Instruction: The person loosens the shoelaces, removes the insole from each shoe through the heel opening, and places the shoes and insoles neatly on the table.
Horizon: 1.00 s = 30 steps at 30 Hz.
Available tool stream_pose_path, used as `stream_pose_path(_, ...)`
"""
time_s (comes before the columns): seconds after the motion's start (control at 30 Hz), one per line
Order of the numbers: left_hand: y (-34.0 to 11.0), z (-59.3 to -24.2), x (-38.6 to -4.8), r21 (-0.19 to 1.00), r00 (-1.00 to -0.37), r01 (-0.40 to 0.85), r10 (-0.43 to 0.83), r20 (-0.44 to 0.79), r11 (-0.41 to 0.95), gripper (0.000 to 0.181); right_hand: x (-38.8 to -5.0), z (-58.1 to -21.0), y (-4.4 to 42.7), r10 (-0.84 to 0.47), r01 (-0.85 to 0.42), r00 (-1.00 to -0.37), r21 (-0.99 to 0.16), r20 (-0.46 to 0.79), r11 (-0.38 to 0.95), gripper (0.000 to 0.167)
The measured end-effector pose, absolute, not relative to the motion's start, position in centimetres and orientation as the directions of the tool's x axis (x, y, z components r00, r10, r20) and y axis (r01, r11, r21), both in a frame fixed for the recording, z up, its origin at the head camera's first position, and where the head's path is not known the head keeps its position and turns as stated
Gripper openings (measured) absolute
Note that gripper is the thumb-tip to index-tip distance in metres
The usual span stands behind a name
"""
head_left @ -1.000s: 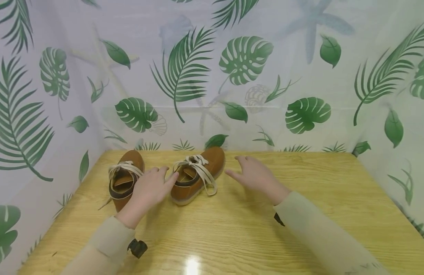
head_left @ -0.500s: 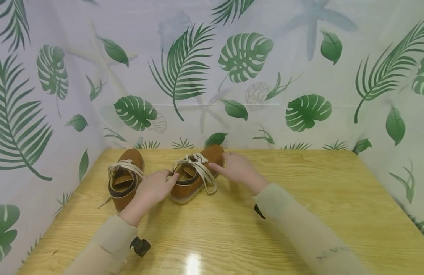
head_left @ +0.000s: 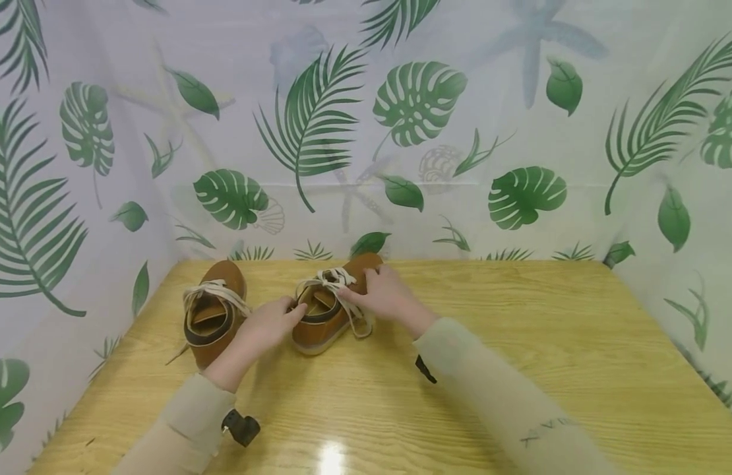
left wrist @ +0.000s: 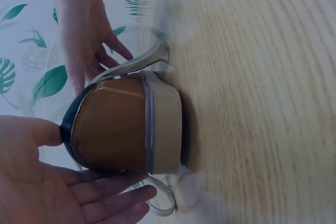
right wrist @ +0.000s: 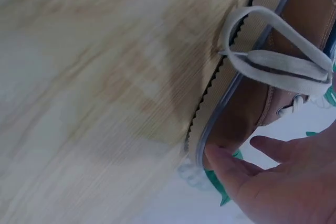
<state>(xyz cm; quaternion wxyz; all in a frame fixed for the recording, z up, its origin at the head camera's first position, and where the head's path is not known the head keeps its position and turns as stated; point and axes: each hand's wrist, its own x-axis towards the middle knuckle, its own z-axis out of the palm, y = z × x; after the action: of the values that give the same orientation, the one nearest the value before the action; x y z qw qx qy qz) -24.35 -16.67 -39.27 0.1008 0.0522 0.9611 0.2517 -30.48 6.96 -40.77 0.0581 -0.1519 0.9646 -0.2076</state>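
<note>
A brown lace-up shoe [head_left: 327, 330] with cream laces stands on the wooden table, toe angled to the far right. My left hand [head_left: 270, 324] holds it at the heel. In the left wrist view, that hand's thumb touches the dark collar and its fingers lie along the shoe's side. At the toe end, my right hand [head_left: 386, 293] grips the shoe, its thumb near the laces [right wrist: 289, 69] and a fingertip against the toe. A matching brown shoe [head_left: 214, 349] stands to the left, toe pointing away, partly behind my left hand and wrist.
The wooden table [head_left: 508, 330] meets a leaf-patterned cloth backdrop [head_left: 342, 132] at the back and both sides. A loose lace end of the left shoe trails on the table. Dark wrist devices show below both sleeves.
My right hand has moved left from beside the shoe onto its toe and now grips it. The left hand has closed in on the heel. Both shoes keep their places.
</note>
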Motion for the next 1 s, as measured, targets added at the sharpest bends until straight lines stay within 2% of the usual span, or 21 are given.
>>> stream_pose_path(0.3,-17.2,-39.4,-25.2,0.566,-0.969,0.063,0.185,-0.161,0.822,0.043,-30.3,-40.6,6.5,-0.31,-0.257,-0.948,-0.408,-0.069,0.876,0.089)
stream_pose_path(0.53,-17.3,-39.5,-25.2,0.621,-0.968,0.037,0.182,-0.172,0.783,0.05,-29.8,-40.7,6.3,-0.305,-0.262,-0.95,-0.376,-0.06,0.889,0.088)
stream_pose_path(1.0,-17.3,-39.1,-25.4,0.619,-0.963,0.028,0.187,-0.194,0.785,0.052,-28.8,-40.6,6.4,-0.302,-0.282,-0.953,-0.315,-0.018,0.906,0.075)
